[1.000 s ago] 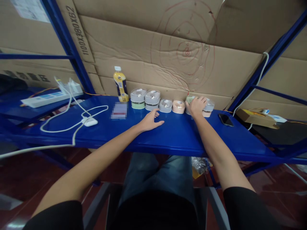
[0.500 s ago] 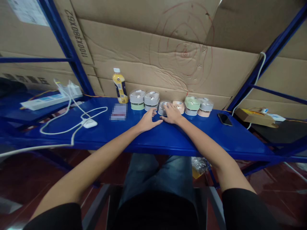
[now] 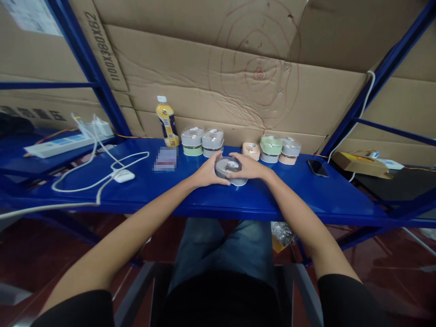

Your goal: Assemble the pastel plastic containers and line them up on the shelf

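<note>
A small grey rounded container with a clear lid [image 3: 225, 167] is at the middle of the blue table. My left hand [image 3: 205, 174] wraps its left side, while my right hand [image 3: 251, 168] grips the right side, thumb over the lid. Behind the hands stands a lone peach container [image 3: 251, 149]. To its right are a stack with a green top [image 3: 271, 144] and one with a grey top and peach base [image 3: 289, 150]. Left of them stand a stack with a green base [image 3: 192, 149] and an all-grey stack [image 3: 213, 144].
A yellow drink bottle [image 3: 167, 123] stands at the back left, behind a blurred flat packet [image 3: 165, 159]. White cables and a white charging case [image 3: 124, 176] lie farther left. A phone [image 3: 318, 168] rests on the right. Cardboard [image 3: 177, 77] walls the back.
The grey container has come out of the row, towards me and slightly left. My left hand has moved onto its left side; my right hand has come nearer with it.
</note>
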The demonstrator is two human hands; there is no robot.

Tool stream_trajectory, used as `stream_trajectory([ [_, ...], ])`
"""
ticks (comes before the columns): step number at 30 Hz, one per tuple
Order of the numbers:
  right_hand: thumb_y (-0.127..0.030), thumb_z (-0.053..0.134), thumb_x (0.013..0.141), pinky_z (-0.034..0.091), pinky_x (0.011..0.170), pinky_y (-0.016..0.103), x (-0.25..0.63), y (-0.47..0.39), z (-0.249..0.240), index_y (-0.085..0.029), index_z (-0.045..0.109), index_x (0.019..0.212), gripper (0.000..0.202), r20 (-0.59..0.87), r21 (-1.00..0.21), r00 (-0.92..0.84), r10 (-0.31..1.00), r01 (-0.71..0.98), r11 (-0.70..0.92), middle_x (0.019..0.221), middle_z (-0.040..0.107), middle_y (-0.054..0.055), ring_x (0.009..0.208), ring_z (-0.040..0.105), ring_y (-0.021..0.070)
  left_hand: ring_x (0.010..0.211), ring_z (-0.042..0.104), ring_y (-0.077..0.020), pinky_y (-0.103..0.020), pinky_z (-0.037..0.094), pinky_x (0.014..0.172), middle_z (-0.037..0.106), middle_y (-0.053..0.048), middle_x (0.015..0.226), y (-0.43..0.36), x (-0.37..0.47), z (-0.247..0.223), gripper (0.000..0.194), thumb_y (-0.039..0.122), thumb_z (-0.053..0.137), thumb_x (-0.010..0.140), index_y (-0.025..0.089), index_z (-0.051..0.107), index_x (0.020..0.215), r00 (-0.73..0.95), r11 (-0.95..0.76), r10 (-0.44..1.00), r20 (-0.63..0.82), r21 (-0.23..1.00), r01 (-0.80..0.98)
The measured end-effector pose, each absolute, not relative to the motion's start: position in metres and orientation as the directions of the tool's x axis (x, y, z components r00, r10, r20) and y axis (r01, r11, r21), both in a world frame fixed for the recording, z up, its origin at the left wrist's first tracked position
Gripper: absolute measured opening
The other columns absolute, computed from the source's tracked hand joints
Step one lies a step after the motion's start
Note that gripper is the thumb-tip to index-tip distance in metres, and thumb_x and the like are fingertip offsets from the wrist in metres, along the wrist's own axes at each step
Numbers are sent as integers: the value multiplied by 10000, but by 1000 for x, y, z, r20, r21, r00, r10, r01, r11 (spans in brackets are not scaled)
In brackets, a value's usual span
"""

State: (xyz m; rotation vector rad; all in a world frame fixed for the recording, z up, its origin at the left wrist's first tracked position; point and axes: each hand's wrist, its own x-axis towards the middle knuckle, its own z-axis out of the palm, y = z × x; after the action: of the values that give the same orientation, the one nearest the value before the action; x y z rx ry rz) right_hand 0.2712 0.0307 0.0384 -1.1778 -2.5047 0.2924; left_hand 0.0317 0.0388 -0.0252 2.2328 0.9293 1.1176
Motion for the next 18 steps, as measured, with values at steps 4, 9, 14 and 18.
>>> stream_trajectory([
  [4,-660,869,763,529,1127,566,270,29,29,-181,553,1566,987,265,-323,-653,709,633,704,1469,663,198,1351,640,408,1468,578,-486,-684,432,1242,582,-265,1572,40,29,-26,1363,626,1028,574,191,354,1675,507,-680,718,478,639,360],
  [9,-591,809,826,530,1123,565,272,32,28,-165,622,1468,793,366,-327,-657,660,573,752,1401,697,189,1290,664,381,1417,612,-470,-665,479,1197,612,-242,1532,40,28,-26,1336,639,1031,568,199,392,1657,457,-675,734,502,613,411],
  [14,-533,790,820,507,1170,562,318,46,36,-166,598,1500,797,424,-473,-488,763,599,646,1489,671,192,1347,659,378,1367,620,-417,-625,472,1221,638,-164,1420,31,29,-23,977,678,962,693,216,640,1490,460,-689,724,514,512,513],
  [18,-567,805,788,538,1128,563,345,50,35,-182,615,1503,833,380,-501,-414,827,659,560,1424,718,169,1257,708,378,1367,606,-397,-611,458,1247,608,-138,1384,25,32,-21,590,667,847,853,251,819,1269,497,-705,708,502,456,543],
])
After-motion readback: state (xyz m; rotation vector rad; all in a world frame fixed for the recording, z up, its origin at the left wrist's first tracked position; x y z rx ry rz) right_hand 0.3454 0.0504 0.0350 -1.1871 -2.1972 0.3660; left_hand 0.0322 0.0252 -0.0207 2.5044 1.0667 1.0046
